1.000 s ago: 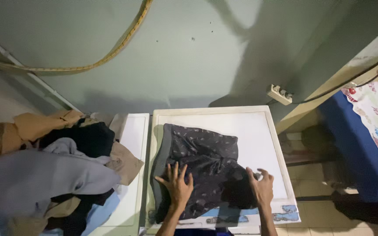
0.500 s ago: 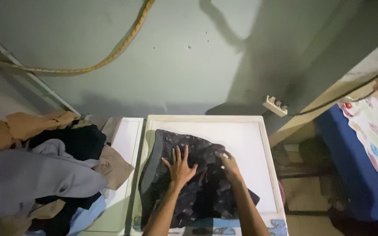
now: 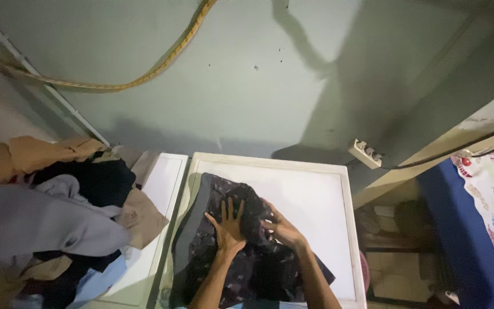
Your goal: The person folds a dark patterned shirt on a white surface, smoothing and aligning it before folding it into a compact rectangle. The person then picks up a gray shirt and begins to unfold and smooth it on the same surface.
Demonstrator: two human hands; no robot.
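White tabletop [image 3: 321, 200] under green wall [image 3: 230, 86], both hands [image 3: 255, 226] spread flat on dark garment [image 3: 241, 257], clothes pile [image 3: 52, 212] beside

No packages, labels, signs or screens in view — none.

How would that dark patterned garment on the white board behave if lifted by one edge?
The dark patterned garment would probably flop and drape: it lies creased and flat under the left hand and right hand. It looks thin, so likely light. On the smooth white board it may slide when pushed.
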